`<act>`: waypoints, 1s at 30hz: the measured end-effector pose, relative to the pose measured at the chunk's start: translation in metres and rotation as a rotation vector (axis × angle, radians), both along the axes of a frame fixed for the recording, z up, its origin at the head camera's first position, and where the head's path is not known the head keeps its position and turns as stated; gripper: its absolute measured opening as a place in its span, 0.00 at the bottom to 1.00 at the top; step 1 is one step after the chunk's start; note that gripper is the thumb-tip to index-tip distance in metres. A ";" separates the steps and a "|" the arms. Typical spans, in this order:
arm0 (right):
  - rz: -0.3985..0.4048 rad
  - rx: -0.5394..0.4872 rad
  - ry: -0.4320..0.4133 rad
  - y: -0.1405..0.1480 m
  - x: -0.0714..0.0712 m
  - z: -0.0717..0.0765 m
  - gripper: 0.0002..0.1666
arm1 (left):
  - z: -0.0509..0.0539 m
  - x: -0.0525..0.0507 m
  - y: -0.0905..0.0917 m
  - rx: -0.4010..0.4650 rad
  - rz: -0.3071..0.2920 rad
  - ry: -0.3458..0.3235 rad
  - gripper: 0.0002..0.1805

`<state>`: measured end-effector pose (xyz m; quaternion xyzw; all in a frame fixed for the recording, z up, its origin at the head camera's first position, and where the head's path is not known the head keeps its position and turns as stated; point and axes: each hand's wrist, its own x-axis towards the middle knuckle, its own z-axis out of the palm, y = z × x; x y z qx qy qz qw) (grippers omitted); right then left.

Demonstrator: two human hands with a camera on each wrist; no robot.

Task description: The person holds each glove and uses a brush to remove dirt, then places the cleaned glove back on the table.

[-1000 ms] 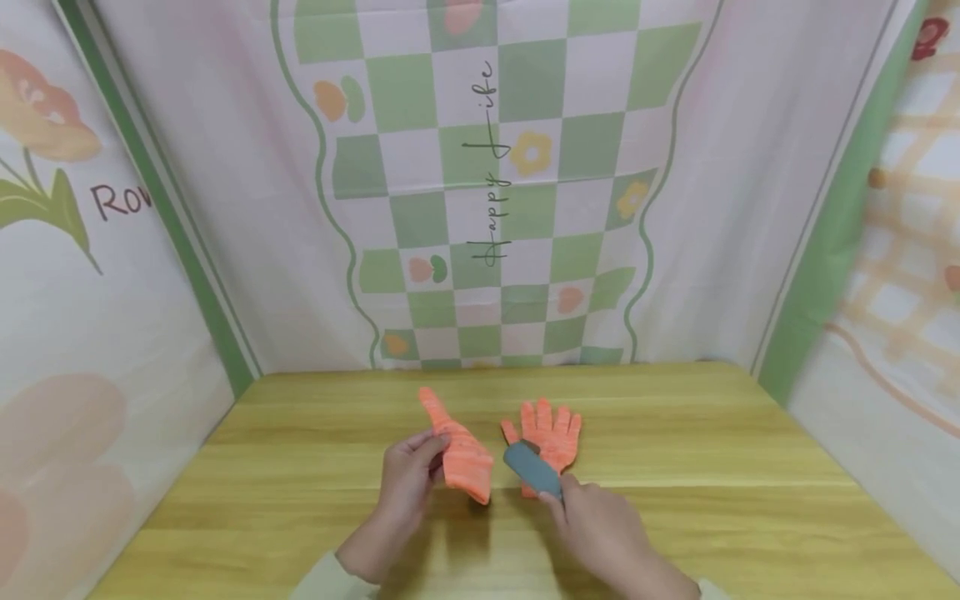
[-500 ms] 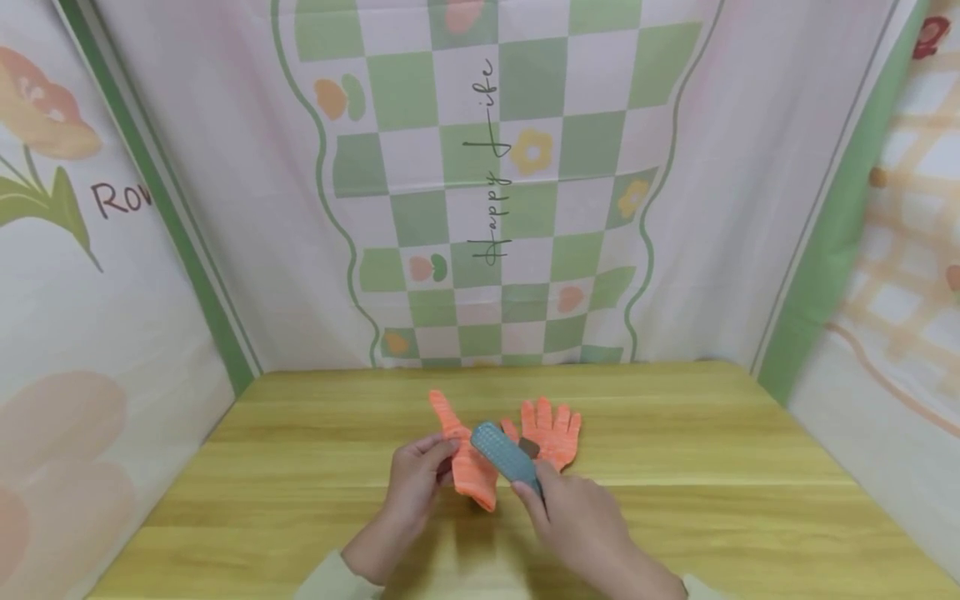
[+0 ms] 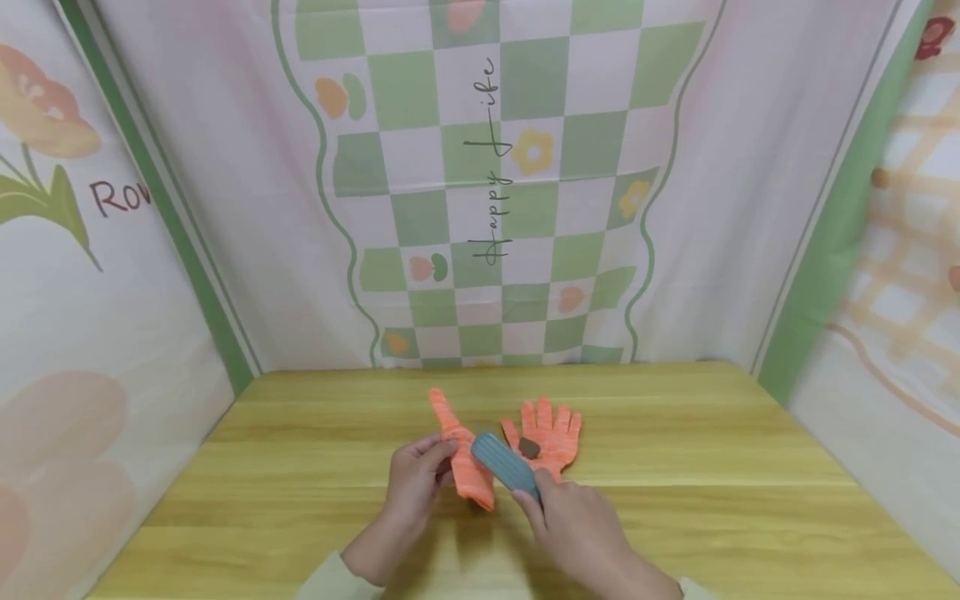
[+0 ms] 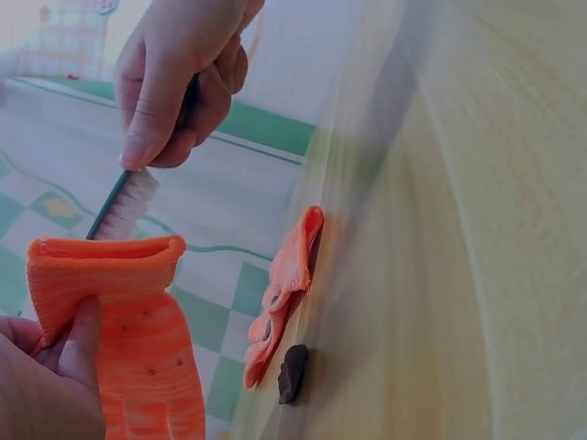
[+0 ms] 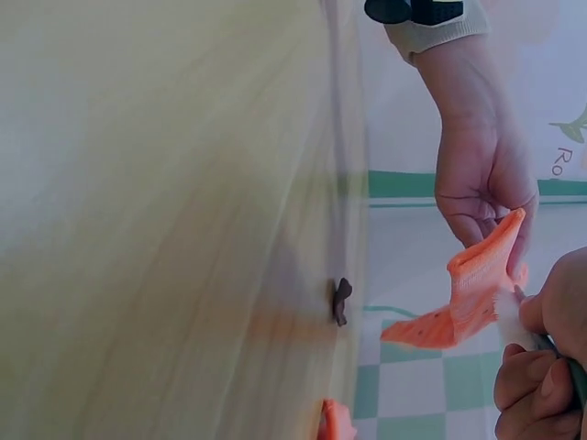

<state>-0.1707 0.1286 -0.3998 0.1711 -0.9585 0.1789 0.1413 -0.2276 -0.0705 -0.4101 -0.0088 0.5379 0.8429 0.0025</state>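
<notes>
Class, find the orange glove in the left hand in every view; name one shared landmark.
Head: held glove low, just left of centre.
Left wrist: held glove bottom left, cuff up.
Right wrist: held glove right of centre.
Landmark: dark lump, right of the glove in the first two, left of it in the third.

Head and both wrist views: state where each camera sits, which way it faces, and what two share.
Head: on the head, looks forward and down at the table; left hand and right hand show.
Left wrist: on that wrist, faces the held glove; both hands show.
Right wrist: on that wrist, faces table and held glove; both hands show.
Both wrist views share the brush and dark lump.
</notes>
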 end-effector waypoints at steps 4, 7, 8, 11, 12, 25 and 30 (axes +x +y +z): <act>-0.006 -0.007 0.015 0.003 -0.002 -0.005 0.18 | 0.001 -0.001 -0.001 0.010 0.013 0.006 0.15; -0.020 -0.006 -0.004 0.008 -0.004 -0.010 0.18 | 0.002 -0.002 -0.004 0.030 0.020 0.008 0.15; -0.027 -0.001 -0.009 0.010 -0.006 -0.012 0.17 | 0.003 -0.003 -0.004 0.035 0.025 0.007 0.15; -0.063 0.014 -0.019 0.016 -0.009 -0.015 0.17 | 0.004 -0.004 -0.006 0.049 0.038 0.013 0.12; -0.078 0.016 -0.021 0.018 -0.010 -0.015 0.16 | 0.005 -0.004 -0.007 0.050 0.042 0.013 0.11; -0.018 -0.045 0.025 0.008 -0.009 0.004 0.15 | -0.001 -0.001 -0.002 0.013 -0.034 0.008 0.12; 0.009 -0.069 0.004 0.002 -0.006 0.003 0.17 | 0.000 0.000 0.000 0.004 -0.051 -0.011 0.13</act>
